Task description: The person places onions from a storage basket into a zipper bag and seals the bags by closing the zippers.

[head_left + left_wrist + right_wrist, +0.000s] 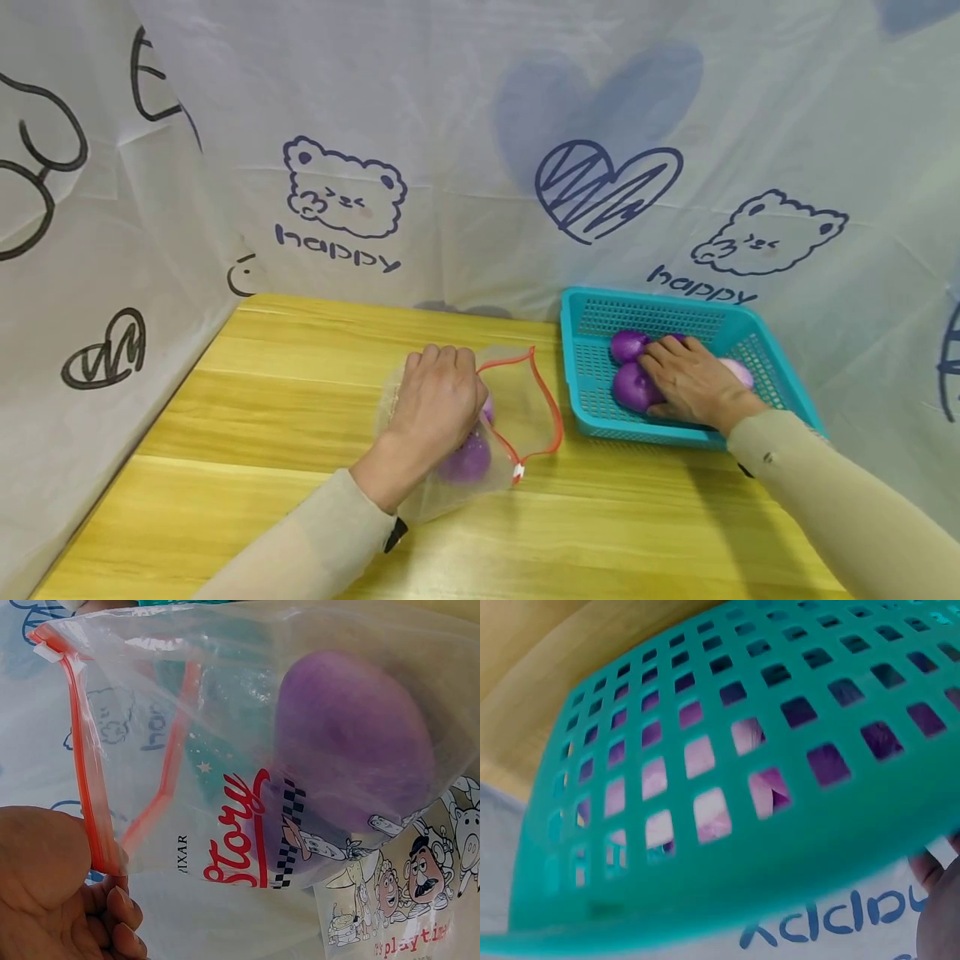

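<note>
My left hand (pixel 442 396) pinches the edge of a clear zip bag (pixel 225 720) with an orange-red seal and a white slider. The bag's mouth gapes toward the right, and smooth purple round things (pixel 352 742), onion-like in shape, lie inside it. Over in a turquoise plastic basket (pixel 577 367), my right hand (pixel 693 379) reaches down among more purple round things (pixel 633 387), its fingers over them. A pale pink one (pixel 738 372) sits beside this hand. What lies under the right palm is hidden, and I cannot tell whether the fingers grip anything.
Both the bag and the basket are on a yellow wood-grain table (pixel 247 400). A white cloth (pixel 465 217) with blue bear and heart drawings hangs behind the table and along its left side. The basket's low perforated walls surround the right hand.
</note>
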{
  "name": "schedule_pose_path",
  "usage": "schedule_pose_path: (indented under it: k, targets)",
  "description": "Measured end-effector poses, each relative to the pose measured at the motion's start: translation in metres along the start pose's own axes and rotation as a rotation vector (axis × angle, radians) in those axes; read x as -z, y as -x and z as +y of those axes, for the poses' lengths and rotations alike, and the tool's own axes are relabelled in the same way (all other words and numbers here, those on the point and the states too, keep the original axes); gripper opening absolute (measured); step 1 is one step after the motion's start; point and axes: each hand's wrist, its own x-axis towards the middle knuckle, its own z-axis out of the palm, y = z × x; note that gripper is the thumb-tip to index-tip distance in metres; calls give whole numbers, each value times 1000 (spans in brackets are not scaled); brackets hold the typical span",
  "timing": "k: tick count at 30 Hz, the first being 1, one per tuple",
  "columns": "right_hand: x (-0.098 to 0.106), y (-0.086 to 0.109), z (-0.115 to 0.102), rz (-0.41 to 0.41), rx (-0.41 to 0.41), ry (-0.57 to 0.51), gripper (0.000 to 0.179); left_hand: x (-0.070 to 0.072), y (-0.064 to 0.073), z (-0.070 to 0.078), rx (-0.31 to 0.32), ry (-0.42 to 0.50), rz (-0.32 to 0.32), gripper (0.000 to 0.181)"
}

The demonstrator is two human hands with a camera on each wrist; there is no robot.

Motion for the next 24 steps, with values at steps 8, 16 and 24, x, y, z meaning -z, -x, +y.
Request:
schedule_pose_path:
  k: [8, 16, 24]
  targets:
    - [-11, -7, -4, -12, -95, -92, 91, -2, 2, 0, 5, 15, 18, 29]
    - [-16, -14, -12, 27, -119, -155, 86, -3, 2, 0, 12, 30, 11, 29]
    - [-17, -15, -13, 73, -132, -151, 92, -5, 2, -1, 9, 22, 18, 28]
